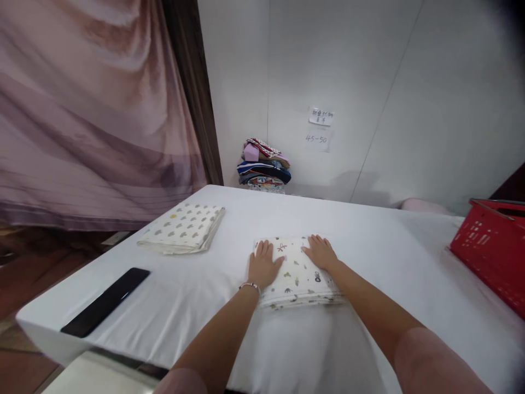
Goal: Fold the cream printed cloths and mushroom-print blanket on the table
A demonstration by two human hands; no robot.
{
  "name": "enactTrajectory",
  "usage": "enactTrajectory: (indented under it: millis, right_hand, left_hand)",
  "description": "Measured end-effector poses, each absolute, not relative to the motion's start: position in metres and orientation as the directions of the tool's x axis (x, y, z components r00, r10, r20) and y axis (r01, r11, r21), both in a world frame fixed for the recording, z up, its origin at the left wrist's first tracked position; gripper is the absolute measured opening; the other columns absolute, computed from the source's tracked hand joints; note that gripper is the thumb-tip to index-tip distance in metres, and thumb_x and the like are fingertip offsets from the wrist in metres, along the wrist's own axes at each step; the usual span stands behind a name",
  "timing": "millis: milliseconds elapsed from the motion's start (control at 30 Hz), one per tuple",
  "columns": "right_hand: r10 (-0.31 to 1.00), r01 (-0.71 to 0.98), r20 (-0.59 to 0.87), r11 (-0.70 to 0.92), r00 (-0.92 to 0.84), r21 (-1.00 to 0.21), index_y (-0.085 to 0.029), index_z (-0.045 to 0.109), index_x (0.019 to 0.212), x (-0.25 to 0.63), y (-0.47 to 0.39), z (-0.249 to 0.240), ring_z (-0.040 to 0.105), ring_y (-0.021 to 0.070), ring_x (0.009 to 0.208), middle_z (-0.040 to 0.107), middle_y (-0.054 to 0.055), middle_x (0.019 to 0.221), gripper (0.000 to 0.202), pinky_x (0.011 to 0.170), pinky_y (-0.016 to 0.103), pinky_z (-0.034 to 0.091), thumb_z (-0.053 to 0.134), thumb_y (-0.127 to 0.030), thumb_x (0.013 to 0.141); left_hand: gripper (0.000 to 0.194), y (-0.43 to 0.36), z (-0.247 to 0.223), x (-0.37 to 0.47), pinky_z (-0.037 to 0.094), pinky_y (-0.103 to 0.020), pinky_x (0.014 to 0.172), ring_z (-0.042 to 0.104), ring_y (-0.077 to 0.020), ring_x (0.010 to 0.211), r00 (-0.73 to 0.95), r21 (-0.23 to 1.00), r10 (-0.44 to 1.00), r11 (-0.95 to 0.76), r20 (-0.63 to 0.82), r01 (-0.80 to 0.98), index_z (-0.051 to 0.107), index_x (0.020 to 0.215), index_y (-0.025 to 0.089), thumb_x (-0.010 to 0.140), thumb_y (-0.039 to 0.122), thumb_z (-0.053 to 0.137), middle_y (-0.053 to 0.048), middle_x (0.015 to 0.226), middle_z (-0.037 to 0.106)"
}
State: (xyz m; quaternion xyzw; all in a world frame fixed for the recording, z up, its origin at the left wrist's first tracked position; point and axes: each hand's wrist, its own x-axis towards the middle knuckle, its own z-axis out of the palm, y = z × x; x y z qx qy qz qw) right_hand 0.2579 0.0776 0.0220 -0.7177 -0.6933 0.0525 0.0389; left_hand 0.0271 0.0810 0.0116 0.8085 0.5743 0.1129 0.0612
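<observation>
A folded white cloth (pixel 297 279) with small printed leaf and star shapes lies in the middle of the table. My left hand (pixel 264 265) rests flat on its left side, fingers stretched out, with a bracelet at the wrist. On the cloth's far right part lies my right hand (pixel 320 252), its fingers also extended and the palm down. Neither hand grips the fabric. Farther left, apart from both hands, sits another folded cloth (pixel 184 227), white with grey-green leaf-like prints.
White fabric covers the table (pixel 197 295). A black flat object (pixel 106 302) lies near its left front edge. To the right stands a red plastic basket (pixel 492 246). A stack of folded clothes (pixel 264 167) rises behind the table by the wall. Pink curtains (pixel 90 109) hang at left.
</observation>
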Motion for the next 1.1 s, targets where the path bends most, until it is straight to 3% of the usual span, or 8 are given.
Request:
enactTrajectory:
  millis: [67, 167, 233, 500, 700, 967, 1100]
  right_hand:
    - [1.000, 0.990, 0.017, -0.002, 0.004, -0.138, -0.011, 0.029, 0.142, 0.242, 0.080, 0.029, 0.013, 0.0263, 0.138, 0.021, 0.013, 0.149, 0.070, 0.110, 0.044, 0.008, 0.021, -0.057, 0.090]
    - [0.978, 0.965, 0.104, 0.198, -0.182, -0.173, -0.014, 0.026, 0.143, 0.211, 0.082, 0.031, 0.007, 0.0227, 0.139, 0.017, 0.009, 0.151, 0.070, 0.111, 0.041, 0.004, 0.020, -0.058, 0.090]
    - [0.961, 0.938, 0.085, 0.275, -0.263, -0.211, -0.017, 0.027, 0.143, 0.193, 0.081, 0.026, 0.009, 0.0209, 0.139, 0.019, 0.007, 0.151, 0.067, 0.111, 0.041, 0.005, 0.019, -0.057, 0.090]
    - [0.959, 0.918, -0.012, 0.268, -0.284, -0.294, -0.017, 0.032, 0.141, 0.186, 0.079, 0.022, 0.014, 0.0222, 0.138, 0.023, 0.007, 0.150, 0.064, 0.110, 0.043, 0.009, 0.022, -0.055, 0.091]
    - [0.980, 0.945, 0.027, 0.197, -0.197, -0.262, -0.017, 0.026, 0.144, 0.198, 0.062, 0.013, 0.007, 0.0219, 0.139, 0.016, 0.007, 0.151, 0.068, 0.111, 0.042, 0.001, 0.021, -0.058, 0.089]
    - [0.977, 0.934, -0.032, 0.193, -0.212, -0.301, -0.018, 0.034, 0.139, 0.205, 0.053, 0.025, 0.014, 0.0235, 0.138, 0.023, 0.009, 0.150, 0.063, 0.109, 0.043, 0.010, 0.023, -0.055, 0.090]
    - [0.993, 0.963, 0.008, 0.113, -0.114, -0.245, -0.018, 0.031, 0.141, 0.224, 0.035, 0.020, 0.011, 0.0251, 0.138, 0.020, 0.009, 0.150, 0.066, 0.109, 0.047, 0.004, 0.023, -0.058, 0.089]
  left_hand:
    - [0.069, 0.080, 0.012, 0.028, 0.025, -0.047, 0.107, 0.012, -0.0255, 0.139, 0.312, 0.220, 0.942, -0.333, 0.124, 0.917, 0.032, 0.140, 0.018, 0.087, 0.061, 0.022, -0.006, 0.150, 0.022]
    - [0.065, 0.080, 0.010, 0.028, 0.026, -0.046, 0.107, 0.014, -0.0249, 0.139, 0.308, 0.209, 0.939, -0.335, 0.152, 0.919, 0.034, 0.139, 0.019, 0.088, 0.057, 0.025, -0.006, 0.150, 0.024]
    - [0.060, 0.081, 0.008, 0.028, 0.027, -0.046, 0.106, 0.015, -0.0247, 0.139, 0.307, 0.199, 0.937, -0.338, 0.169, 0.920, 0.034, 0.139, 0.019, 0.089, 0.052, 0.027, -0.006, 0.149, 0.026]
    - [0.057, 0.081, 0.008, 0.027, 0.029, -0.047, 0.105, 0.018, -0.0243, 0.138, 0.319, 0.188, 0.932, -0.349, 0.174, 0.918, 0.035, 0.138, 0.018, 0.088, 0.045, 0.031, -0.006, 0.149, 0.026]
    - [0.059, 0.082, 0.007, 0.027, 0.030, -0.048, 0.105, 0.018, -0.0250, 0.138, 0.323, 0.204, 0.927, -0.360, 0.191, 0.910, 0.036, 0.138, 0.018, 0.089, 0.050, 0.030, -0.007, 0.149, 0.027]
    - [0.060, 0.084, 0.009, 0.026, 0.030, -0.048, 0.105, 0.019, -0.0248, 0.138, 0.318, 0.202, 0.932, -0.350, 0.172, 0.915, 0.036, 0.138, 0.019, 0.088, 0.052, 0.030, -0.007, 0.149, 0.027]
    - [0.061, 0.085, 0.009, 0.026, 0.028, -0.046, 0.106, 0.015, -0.0239, 0.139, 0.314, 0.197, 0.938, -0.339, 0.148, 0.920, 0.034, 0.139, 0.020, 0.088, 0.053, 0.028, -0.005, 0.150, 0.024]
